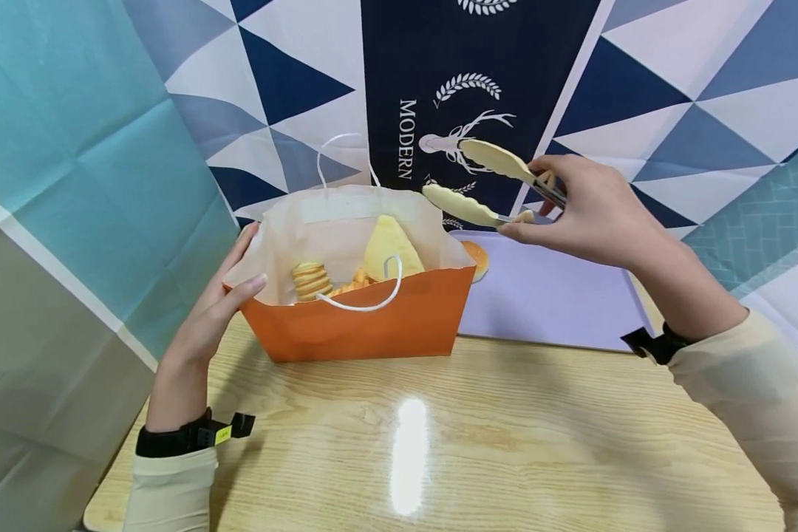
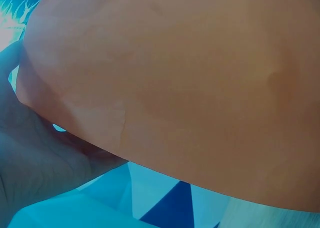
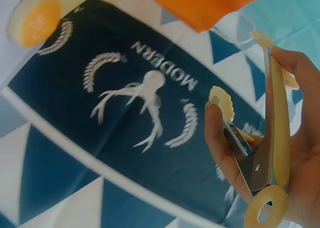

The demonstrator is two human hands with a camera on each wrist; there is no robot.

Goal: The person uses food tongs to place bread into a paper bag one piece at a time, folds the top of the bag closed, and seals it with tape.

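An orange paper bag with a pale inner lining and white handles stands on the table. My left hand holds its left side at the rim; in the left wrist view the orange side panel fills most of the picture. Inside the bag show a yellow wedge, a ridged, pale yellow stack and some orange pieces. To the right of the bag, raised in the air, my right hand grips tongs with cream scalloped tips. The tips stand apart with nothing between them.
A lilac tray lies behind and to the right of the bag. On its left end sits a round bun, partly hidden by the bag. Patterned cloth hangs behind the wooden table.
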